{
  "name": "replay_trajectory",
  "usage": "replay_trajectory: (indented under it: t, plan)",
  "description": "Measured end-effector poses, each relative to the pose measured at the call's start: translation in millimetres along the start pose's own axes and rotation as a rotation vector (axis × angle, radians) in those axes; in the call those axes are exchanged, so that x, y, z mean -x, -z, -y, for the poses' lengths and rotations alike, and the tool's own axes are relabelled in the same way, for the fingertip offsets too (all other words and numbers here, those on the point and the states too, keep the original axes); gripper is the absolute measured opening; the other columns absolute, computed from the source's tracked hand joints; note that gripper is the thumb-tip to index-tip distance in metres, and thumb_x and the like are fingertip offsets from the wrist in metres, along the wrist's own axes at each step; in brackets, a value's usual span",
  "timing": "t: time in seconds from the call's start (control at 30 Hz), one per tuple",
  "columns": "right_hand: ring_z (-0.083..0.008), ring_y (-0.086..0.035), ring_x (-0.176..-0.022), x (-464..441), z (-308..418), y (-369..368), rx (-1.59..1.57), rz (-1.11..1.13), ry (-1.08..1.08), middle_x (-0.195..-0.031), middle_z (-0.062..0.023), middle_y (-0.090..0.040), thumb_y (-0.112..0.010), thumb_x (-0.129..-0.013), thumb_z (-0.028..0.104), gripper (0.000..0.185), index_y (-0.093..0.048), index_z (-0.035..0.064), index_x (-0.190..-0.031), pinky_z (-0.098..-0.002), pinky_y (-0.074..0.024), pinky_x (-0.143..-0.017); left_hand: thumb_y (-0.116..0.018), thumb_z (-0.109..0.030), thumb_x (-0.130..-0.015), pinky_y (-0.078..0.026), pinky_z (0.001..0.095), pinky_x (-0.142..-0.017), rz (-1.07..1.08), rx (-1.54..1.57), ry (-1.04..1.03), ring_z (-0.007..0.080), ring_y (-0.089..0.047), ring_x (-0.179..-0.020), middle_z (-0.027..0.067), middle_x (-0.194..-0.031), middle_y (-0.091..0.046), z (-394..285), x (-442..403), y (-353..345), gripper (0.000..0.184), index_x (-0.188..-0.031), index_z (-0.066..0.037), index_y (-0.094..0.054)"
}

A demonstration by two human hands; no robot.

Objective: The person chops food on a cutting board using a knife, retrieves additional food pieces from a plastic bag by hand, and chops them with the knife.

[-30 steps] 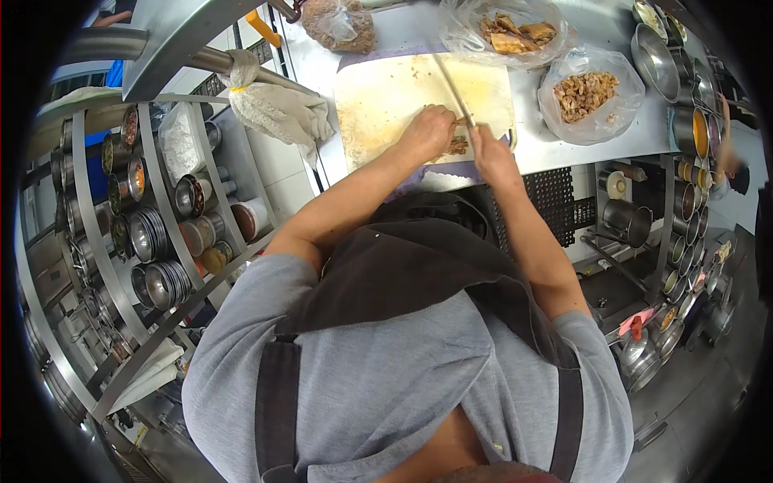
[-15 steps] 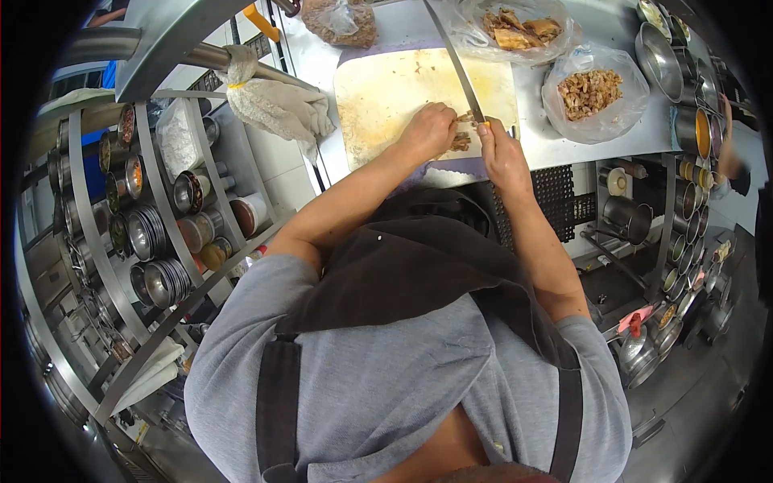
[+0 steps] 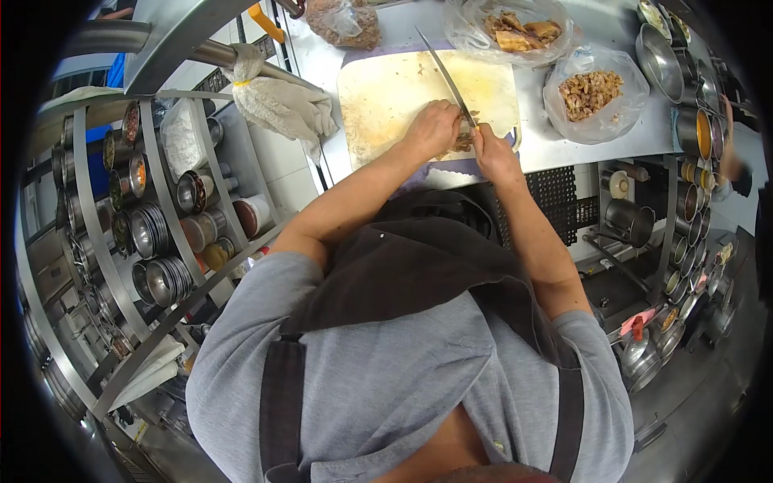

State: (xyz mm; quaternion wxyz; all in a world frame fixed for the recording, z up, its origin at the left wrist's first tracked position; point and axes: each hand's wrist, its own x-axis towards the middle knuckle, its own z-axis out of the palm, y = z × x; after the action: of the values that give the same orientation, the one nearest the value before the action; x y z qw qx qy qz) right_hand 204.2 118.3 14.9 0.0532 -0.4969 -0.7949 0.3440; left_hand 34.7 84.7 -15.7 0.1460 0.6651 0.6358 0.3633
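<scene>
While the right hand (image 3: 495,157) is wrapped around the handle of one knife (image 3: 445,78), the left hand (image 3: 436,127) is curled up with its fingers bent in. Whether those fingers grip any food, one cannot tell. Some brown food pieces (image 3: 463,144) lie between the two hands, near the close edge of one pale cutting board (image 3: 378,97). They are partly hidden, so they cannot be counted. One purple cloth (image 3: 463,167) sits under the board.

Three clear plastic bags are around the board. The right bag (image 3: 630,97) is open and has a heap of small chopped bits (image 3: 590,92), too many to count. The far bag (image 3: 467,40) is open too, with big golden-brown chunks (image 3: 523,34) inside. The left bag (image 3: 346,16), past the far left corner, is full of brown stuff. Farther right is one big metal bowl (image 3: 662,64). One pale towel (image 3: 282,109) is tied to a bar on the left.
</scene>
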Motion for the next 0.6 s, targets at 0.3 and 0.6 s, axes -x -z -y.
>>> replay_trajectory:
  t: [0.3,0.6]
  plan:
    - [-0.0498,-0.061,-0.077,2.5,2.8,18.0,-0.170,-0.038,0.002,-0.079,-0.0273,-0.065,-0.045,-0.102,0.035,0.033,-0.057,0.0043,-0.102,-0.0574,-0.0464,-0.067,-0.063,-0.003,-0.080,-0.050,0.0455,-0.076,0.076,-0.019,-0.007,0.0380,-0.061,-0.082,0.0191,-0.081,-0.063,7.1,-1.9,-5.5,0.008,-0.087,0.001,-0.066]
    - [-0.0496,-0.060,-0.073,3.4,37.7,39.3,-0.158,-0.133,0.034,-0.075,-0.0273,-0.064,-0.047,-0.101,0.032,0.027,-0.056,0.0062,-0.103,-0.0574,-0.0458,-0.063,-0.063,-0.001,-0.078,-0.050,0.0462,-0.074,0.020,-0.004,0.045,0.0390,-0.061,-0.079,0.0194,-0.078,-0.061,-2.3,2.7,4.7,0.005,-0.082,0.001,-0.064]
